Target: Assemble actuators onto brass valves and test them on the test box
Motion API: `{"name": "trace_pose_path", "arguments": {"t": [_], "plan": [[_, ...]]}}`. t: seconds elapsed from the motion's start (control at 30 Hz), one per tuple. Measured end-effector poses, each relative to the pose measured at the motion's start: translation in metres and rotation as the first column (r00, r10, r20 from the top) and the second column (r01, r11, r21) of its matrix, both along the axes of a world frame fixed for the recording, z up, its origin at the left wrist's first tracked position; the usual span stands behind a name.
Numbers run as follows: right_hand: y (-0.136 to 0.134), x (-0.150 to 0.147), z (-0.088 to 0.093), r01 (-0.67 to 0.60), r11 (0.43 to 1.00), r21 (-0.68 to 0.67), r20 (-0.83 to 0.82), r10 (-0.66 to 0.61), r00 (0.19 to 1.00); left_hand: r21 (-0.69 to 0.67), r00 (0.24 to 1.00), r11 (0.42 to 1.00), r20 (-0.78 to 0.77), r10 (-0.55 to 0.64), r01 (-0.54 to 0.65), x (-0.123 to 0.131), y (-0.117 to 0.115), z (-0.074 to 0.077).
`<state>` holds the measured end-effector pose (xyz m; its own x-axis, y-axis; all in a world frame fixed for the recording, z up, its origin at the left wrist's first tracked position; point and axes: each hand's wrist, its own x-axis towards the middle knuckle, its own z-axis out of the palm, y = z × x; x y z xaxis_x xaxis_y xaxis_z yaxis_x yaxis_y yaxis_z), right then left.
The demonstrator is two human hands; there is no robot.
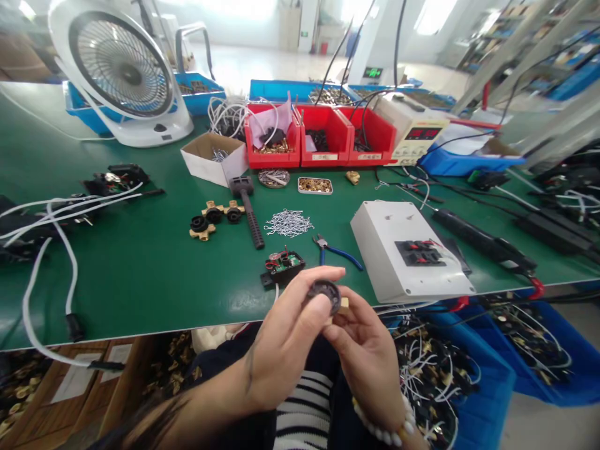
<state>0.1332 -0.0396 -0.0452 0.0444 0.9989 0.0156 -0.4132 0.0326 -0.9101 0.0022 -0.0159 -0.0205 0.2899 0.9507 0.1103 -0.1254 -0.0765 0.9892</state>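
A black round plastic cap (329, 292) sits in the fingers of my left hand (285, 337), the thumb pressing on its ribbed face. My right hand (368, 356) is closed around a brass fitting (344, 305) right beside the cap; most of the fitting is hidden by fingers. Both hands are together over the front edge of the green table. Just beyond them lies an open black box with a circuit board (284, 269). Blue-handled cutting pliers (340, 251) and a pile of metal pins (288, 222) lie farther in.
A black-handled hammer (248, 212) lies beside brass fittings with black caps (214, 215). Red bins (325, 156), a white carton (220, 165) and a fan (126, 75) stand behind. A grey switch box (403, 262) and an electric screwdriver (482, 240) are right; blue crates (482, 369) stand below.
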Motion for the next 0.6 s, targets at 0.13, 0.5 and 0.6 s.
{"name": "trace_pose_path", "arguments": {"t": [0.13,0.5,0.6], "plan": [[-0.002,0.006,0.009,0.01,0.999,0.04,-0.058,-0.008,0.998,0.005,0.997,1.0,-0.077,0.012,-0.012,-0.018,0.018,0.002],[-0.011,0.003,0.022,0.108,0.991,0.074,0.018,-0.109,0.994,0.356,0.089,0.917,-0.934,0.346,0.178,-0.018,0.046,-0.021],[-0.013,0.001,0.022,0.092,0.993,0.068,0.029,-0.094,0.995,0.334,0.182,0.936,-0.933,0.312,0.107,-0.015,0.056,-0.034]]}}
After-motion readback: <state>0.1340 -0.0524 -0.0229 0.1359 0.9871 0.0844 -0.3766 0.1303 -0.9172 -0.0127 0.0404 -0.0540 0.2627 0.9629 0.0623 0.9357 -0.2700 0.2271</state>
